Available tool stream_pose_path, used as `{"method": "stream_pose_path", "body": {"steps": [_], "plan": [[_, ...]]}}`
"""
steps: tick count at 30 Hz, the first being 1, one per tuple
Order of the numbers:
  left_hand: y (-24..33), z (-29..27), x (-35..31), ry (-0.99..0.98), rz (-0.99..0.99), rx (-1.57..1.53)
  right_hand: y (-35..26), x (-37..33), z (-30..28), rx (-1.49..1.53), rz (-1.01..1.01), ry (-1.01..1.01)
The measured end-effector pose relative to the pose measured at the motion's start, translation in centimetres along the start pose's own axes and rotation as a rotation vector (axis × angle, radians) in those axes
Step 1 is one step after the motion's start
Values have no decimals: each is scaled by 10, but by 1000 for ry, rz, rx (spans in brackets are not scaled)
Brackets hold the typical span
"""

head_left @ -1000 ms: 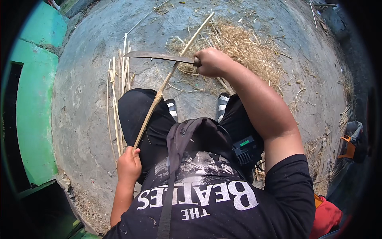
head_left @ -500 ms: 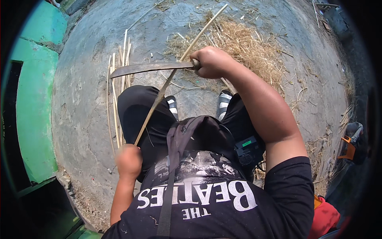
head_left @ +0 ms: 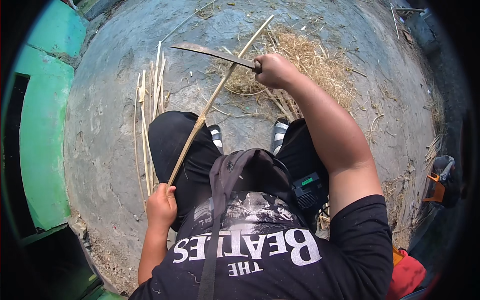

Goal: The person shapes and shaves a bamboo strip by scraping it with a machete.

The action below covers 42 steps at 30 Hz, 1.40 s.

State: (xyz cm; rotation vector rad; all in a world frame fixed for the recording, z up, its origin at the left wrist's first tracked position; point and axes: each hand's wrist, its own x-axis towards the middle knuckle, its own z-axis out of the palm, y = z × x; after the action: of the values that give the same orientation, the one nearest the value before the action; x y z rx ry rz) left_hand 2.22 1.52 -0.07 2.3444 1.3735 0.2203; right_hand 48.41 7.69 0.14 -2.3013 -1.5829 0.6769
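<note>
My left hand [head_left: 161,206] is closed round the near end of a long pale bamboo strip [head_left: 216,96], by my left thigh. The strip slants up and away to the right across my left knee, with a rough knot partway along. In my right hand [head_left: 274,71] is the handle of a machete [head_left: 212,52], gripped in a fist. Its curved dark blade points left and crosses the strip near the far end, seemingly touching it.
Several split strips [head_left: 159,82] lie on the concrete ground [head_left: 102,145] left of my knee. Beyond my feet spreads a heap of thin shavings [head_left: 300,60]. A green wall [head_left: 47,145] stands at the left. An orange object [head_left: 436,189] and a red one [head_left: 407,272] are at the right.
My right hand and the machete have moved outward along the bamboo strip, and the blade tip has swung up and away. The strip's far end has shifted slightly left and nearer.
</note>
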Motion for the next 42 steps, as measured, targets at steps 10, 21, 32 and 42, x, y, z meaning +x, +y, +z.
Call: {"method": "stream_pose_path", "body": {"steps": [10, 21, 32, 42], "plan": [[2, -2, 3, -53, -31, -73, 6, 0, 2, -12, -94, -15], [-4, -1, 5, 12, 26, -48, 10, 6, -7, -14, 41, -36], [-1, -3, 3, -61, -23, -73, 17, 8, -9, -19, 73, -35], [-8, -6, 6, -156, -77, -167, -13, -31, -22, -266, -203, 72]]}}
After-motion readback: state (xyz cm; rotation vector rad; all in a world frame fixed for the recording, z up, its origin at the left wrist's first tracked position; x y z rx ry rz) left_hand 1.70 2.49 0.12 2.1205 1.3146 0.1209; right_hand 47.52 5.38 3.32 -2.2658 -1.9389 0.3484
